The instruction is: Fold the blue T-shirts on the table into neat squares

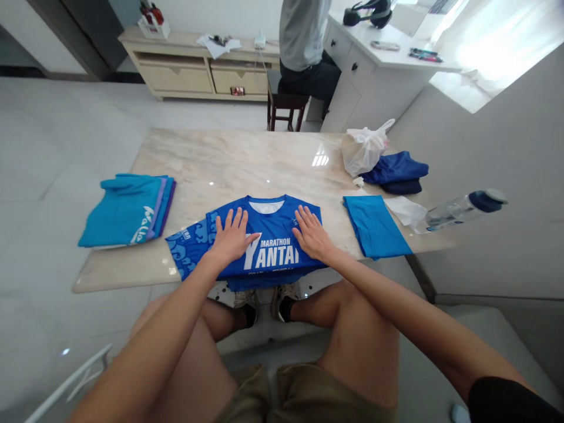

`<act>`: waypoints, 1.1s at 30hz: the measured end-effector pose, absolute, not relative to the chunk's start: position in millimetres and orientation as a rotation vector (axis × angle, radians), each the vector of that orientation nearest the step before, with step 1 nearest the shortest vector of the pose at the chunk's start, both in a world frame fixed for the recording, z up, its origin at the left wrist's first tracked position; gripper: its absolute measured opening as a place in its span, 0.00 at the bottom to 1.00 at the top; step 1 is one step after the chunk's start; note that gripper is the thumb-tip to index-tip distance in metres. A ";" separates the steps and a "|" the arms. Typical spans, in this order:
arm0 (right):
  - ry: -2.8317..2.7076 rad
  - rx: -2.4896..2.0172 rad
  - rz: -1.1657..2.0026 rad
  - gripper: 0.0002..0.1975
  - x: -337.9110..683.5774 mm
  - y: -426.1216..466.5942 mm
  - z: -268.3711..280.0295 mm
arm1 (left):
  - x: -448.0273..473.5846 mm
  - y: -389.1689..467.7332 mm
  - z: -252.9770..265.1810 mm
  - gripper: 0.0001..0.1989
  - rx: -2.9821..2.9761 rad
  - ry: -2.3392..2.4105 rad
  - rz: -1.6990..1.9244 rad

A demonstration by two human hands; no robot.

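Observation:
A blue T-shirt [238, 265] lettered "Marathon Yantai" lies front up on the marble table, collar pointing away from me. Its lower part hangs over the near table edge, and one patterned sleeve spreads out to the left. On the shirt's left chest my left hand [231, 238] rests flat with fingers spread. My right hand [312, 235] lies flat near the opposite shoulder, fingers extended; no sleeve shows spread out on that side. Neither hand grips the cloth.
Folded blue and purple shirts [123, 211] are stacked at the table's left. To the right lie a folded teal cloth [376, 226], a white plastic bag [363, 147], dark blue clothes [396, 170] and a water bottle [462, 210]. Beyond the marble table [220, 155] a person [304, 41] sits on a stool.

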State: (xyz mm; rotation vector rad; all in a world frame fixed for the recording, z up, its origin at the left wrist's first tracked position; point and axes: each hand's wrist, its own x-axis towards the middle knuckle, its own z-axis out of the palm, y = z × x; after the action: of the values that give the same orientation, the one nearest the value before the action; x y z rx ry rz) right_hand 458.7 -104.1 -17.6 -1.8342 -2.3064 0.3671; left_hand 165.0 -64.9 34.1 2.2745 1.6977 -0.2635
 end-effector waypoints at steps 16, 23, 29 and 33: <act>-2.164 -1.937 0.241 0.37 448.4 -50.7 -39.3 | 158.2 -21.6 -0.2 0.37 2.284 1.859 0.024; -2.189 -1.993 0.181 0.37 448.2 9.3 -40.3 | 153.0 42.7 -15.0 0.37 2.331 1.846 0.054; -2.223 -2.038 0.161 0.37 451.1 46.0 -40.7 | 149.5 77.5 -26.5 0.37 2.343 1.861 0.109; -2.224 -2.037 0.182 0.38 451.8 55.2 -42.6 | 147.7 83.8 -27.2 0.37 2.330 1.852 0.137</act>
State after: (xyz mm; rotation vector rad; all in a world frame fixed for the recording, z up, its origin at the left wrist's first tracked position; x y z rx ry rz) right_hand 451.8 55.2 -42.6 -2.0370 -2.2244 0.1824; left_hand 147.7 83.8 -27.2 2.3296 1.8523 0.1367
